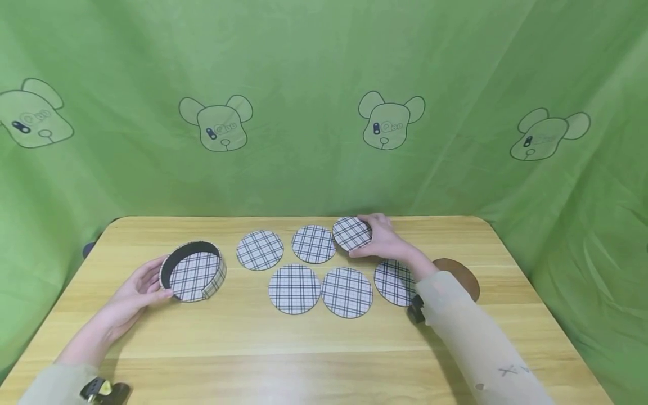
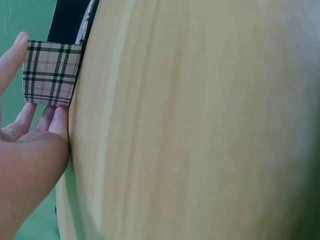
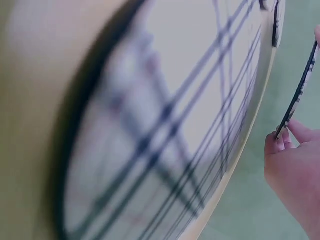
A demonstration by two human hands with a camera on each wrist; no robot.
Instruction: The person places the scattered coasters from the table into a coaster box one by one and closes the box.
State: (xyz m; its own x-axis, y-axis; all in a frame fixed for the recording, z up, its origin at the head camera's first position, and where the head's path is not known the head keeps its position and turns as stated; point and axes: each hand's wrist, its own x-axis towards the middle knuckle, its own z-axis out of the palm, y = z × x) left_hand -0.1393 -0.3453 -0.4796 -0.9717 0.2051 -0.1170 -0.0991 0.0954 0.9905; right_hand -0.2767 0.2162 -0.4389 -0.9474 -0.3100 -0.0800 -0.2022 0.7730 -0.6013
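In the head view my left hand [image 1: 144, 289] grips the left side of a round plaid coaster holder [image 1: 217, 280] with a dark inner wall. A plaid disc shows inside it. The left wrist view has my thumb and fingers on opposite edges of the holder's plaid wall [image 2: 52, 72]. My right hand [image 1: 383, 239] pinches a plaid coaster [image 1: 350, 233] at the far side of the table; the right wrist view shows this coaster [image 3: 300, 92] edge-on, tilted and raised off the tabletop. Nearest to it lies another plaid coaster [image 1: 313, 244].
More plaid coasters lie flat: one at the back left [image 1: 260, 250], two in front [image 1: 294, 288] [image 1: 347, 292], and one [image 1: 392, 281] partly under my right forearm. A brown disc [image 1: 458, 275] lies at the right, partly covered by the sleeve. A green curtain [image 1: 304, 169] hangs behind the wooden table [image 1: 243, 360].
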